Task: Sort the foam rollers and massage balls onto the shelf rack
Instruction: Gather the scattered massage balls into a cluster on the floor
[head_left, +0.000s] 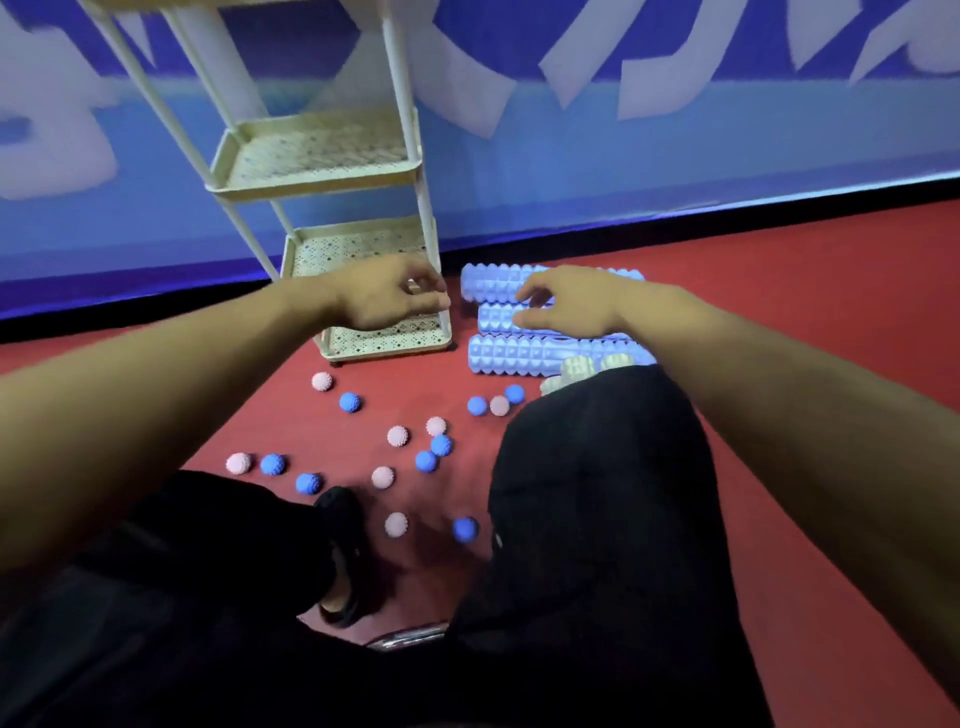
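Observation:
A cream shelf rack with perforated trays stands on the red floor by the wall. Three light-blue knobbed foam rollers lie side by side to its right. My right hand hovers over the two far rollers with fingers spread, holding nothing. My left hand is over the rack's bottom tray, fingers loosely curled, nothing visible in it. Several spiky massage balls, pink and blue, are scattered on the floor in front of the rack. Beige rollers peek out behind my knee.
My legs in black trousers and a black shoe fill the foreground, with balls lying between them. A blue and white banner wall runs behind the rack. Red floor stretches to the right.

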